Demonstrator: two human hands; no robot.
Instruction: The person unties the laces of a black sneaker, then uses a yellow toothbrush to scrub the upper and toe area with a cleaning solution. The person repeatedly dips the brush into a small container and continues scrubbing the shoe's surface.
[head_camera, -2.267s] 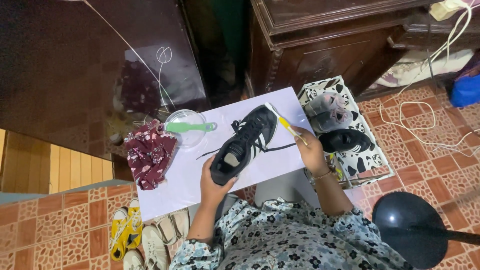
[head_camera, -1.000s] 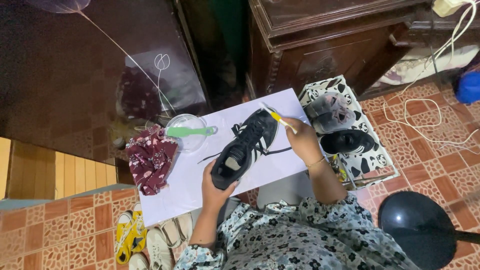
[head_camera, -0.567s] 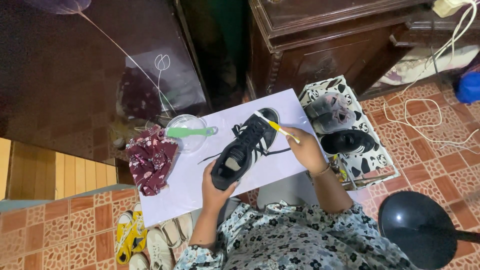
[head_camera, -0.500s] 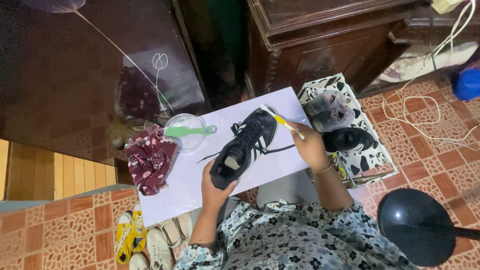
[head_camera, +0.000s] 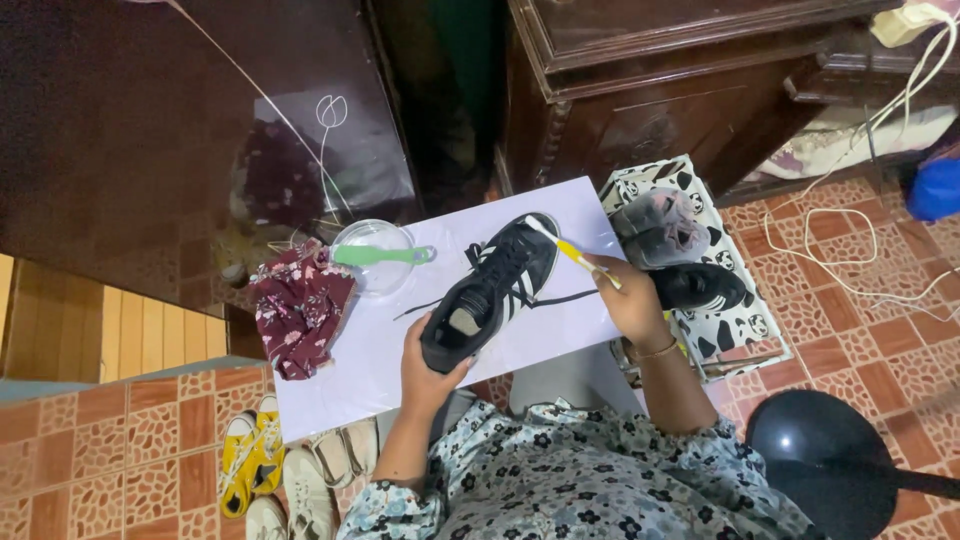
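Over the white desk (head_camera: 380, 350), the left hand (head_camera: 425, 362) cups the light, soft-sided black sneaker (head_camera: 490, 290) by its stiffer heel, while the right hand (head_camera: 630, 300) pinches a thin yellow toothbrush (head_camera: 565, 248) against its toe.

L hand (head_camera: 428, 368): fingers curled, gripping, arm bent | R hand (head_camera: 628, 300): pinch grip, wrist raised, forearm angled fwd

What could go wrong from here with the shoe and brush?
1. The left hand holds the black shoe only at its heel, tilted above the white board; brushing pressure at the toe could twist it loose.
2. The loose laces trail near the right hand and its yellow toothbrush; the bristles may snag them.
3. The clear bowl stands close by; a slipping shoe could knock it.
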